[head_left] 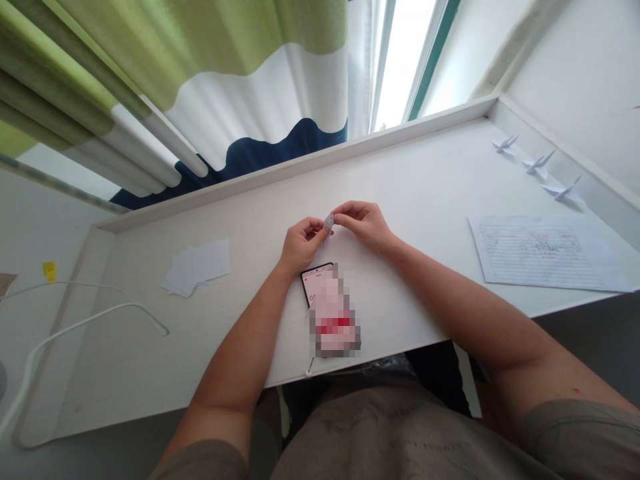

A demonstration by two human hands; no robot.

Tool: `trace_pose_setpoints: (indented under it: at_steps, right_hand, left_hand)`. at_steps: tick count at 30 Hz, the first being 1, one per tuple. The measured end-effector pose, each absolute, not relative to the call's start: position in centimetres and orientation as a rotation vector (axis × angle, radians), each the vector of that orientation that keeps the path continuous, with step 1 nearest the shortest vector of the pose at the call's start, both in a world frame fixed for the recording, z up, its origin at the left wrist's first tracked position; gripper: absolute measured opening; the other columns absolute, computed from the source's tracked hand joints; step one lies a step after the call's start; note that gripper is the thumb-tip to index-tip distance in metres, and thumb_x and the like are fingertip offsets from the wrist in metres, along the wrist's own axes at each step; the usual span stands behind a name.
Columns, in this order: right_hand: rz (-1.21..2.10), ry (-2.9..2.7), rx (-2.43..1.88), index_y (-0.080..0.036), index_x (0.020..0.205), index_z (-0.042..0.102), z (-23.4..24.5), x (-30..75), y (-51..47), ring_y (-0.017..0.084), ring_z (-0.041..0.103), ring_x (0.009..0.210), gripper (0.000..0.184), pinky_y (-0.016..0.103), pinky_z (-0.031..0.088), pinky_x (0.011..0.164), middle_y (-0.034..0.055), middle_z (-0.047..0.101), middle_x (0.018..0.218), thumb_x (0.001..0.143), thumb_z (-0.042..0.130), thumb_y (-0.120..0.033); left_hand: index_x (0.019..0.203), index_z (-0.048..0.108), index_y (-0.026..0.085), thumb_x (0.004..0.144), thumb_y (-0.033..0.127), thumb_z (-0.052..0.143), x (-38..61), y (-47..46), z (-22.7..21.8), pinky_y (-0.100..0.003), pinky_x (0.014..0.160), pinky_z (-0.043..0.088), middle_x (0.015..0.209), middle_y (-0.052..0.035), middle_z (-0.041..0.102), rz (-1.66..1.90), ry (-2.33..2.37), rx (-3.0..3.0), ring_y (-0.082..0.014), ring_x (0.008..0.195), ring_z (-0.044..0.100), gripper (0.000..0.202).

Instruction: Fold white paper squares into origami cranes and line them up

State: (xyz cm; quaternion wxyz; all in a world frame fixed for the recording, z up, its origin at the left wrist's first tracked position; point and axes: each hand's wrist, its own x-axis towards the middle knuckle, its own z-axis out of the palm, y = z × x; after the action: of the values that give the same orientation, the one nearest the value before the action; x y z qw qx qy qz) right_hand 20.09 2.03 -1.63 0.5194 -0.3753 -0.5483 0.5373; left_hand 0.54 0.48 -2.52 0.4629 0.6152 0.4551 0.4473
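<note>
Head view: a white counter [425, 180] runs along a wall under a window. A phone [330, 310] lies face up at its near edge. The screen is blurred out, and only a pinkish ground with a red band shows; nothing on it can be read.

Just beyond the phone, the left hand [300, 243] and right hand [365, 223] meet over the counter. Between them is a small folded paper [329, 220], pale and pointed. The fingers of both hands are pinched together on it, the left from its own side and the right from the other. Both forearms reach in past the phone, one on each side.

Left of the phone lies a loose stack of white squares [197, 268], well apart from the hands. Further left, a white cable [75, 320] loops over the counter, with a yellow tag [49, 270] beyond it.

Right of the phone, well apart, lies a lined sheet [545, 252]. It bears rows of writing, some of it in red, too small to read. Beyond the sheet, three white cranes [537, 163] stand in a row along the counter's far right edge.

Behind the phone and the hands hangs a curtain [225, 80] in green, white and navy bands.
</note>
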Motion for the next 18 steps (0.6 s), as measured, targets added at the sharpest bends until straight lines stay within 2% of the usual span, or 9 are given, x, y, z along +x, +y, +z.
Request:
trace_pose_setpoints:
  at_steps: [4,12,18]
  right_hand:
    - [1.245,-1.336,-0.937,-0.020,0.085,0.079,-1.78,20.08,2.11,0.020,0.073,0.081,0.027,0.036,0.059,0.079,0.0047,0.081,0.086,0.079,0.086,-0.046]
    - [1.252,-1.359,-0.914,-0.020,0.085,0.078,-1.80,20.14,2.27,0.019,0.070,0.077,0.030,0.034,0.057,0.073,0.0049,0.080,0.085,0.080,0.085,-0.048]
    - [1.179,-1.430,-0.894,-0.021,0.085,0.074,-1.91,20.04,2.27,0.019,0.068,0.082,0.040,0.035,0.056,0.080,0.0037,0.076,0.085,0.084,0.081,-0.060]
  left_hand:
    - [0.094,0.076,0.018,0.084,0.055,0.086,0.50,0.42,-2.48,-0.029,0.070,0.054,0.087,-0.0068,0.081,1.076,1.115,1.527,-0.0168,0.075,0.073,0.040]
    - [0.094,0.074,0.017,0.084,0.054,0.086,0.50,0.44,-2.66,-0.028,0.069,0.053,0.088,-0.0070,0.081,1.066,1.112,1.505,-0.0165,0.075,0.074,0.040]
    - [0.095,0.075,0.018,0.082,0.054,0.087,0.44,0.52,-2.88,-0.029,0.071,0.054,0.088,-0.0068,0.082,1.068,1.089,1.472,-0.0178,0.078,0.076,0.041]
